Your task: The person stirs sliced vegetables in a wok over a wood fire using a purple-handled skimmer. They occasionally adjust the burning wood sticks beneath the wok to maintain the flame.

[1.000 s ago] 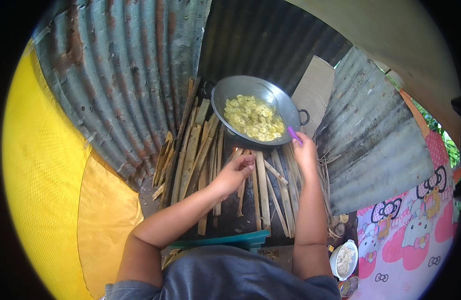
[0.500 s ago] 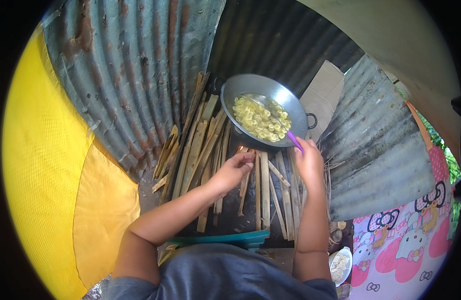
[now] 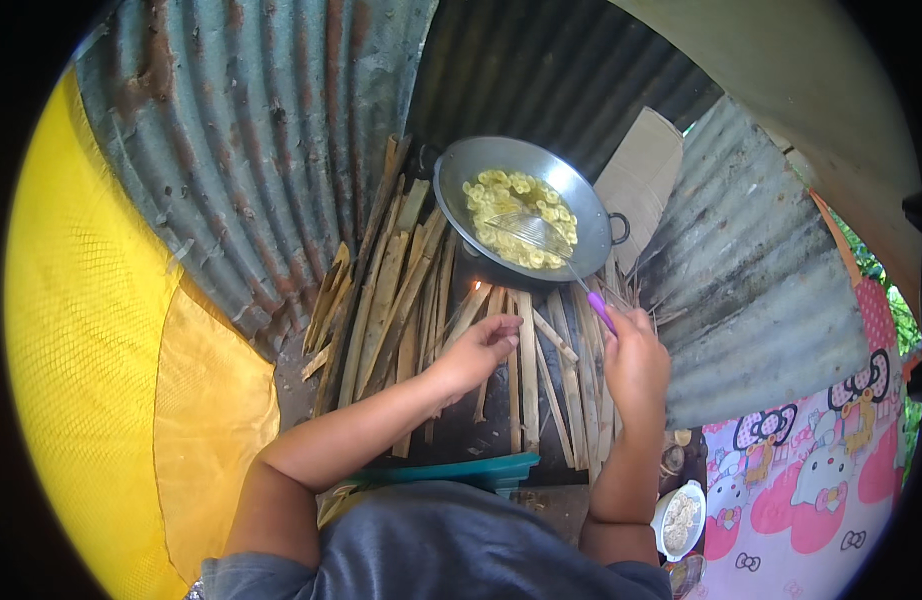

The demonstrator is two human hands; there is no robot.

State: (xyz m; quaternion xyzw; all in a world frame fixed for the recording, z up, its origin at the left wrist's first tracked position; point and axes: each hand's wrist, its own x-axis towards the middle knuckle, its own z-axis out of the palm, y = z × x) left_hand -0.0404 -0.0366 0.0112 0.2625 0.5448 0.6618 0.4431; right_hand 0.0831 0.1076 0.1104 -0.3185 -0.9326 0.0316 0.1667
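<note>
Right hand (image 3: 637,368), stretched forward, grips a skimmer (image 3: 530,231).

We grip a purple-handled skimmer (image 3: 536,233) in our right hand (image 3: 639,368), its wire head over yellow slices (image 3: 502,186) in the pan (image 3: 577,188); our left hand (image 3: 480,354) hangs loosely curled above firewood (image 3: 384,295).

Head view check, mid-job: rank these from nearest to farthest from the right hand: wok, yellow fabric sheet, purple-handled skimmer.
From the right hand:
1. Purple-handled skimmer: its handle is in the hand's grip.
2. Wok: ahead and slightly left.
3. Yellow fabric sheet: far off at the left edge.
</note>
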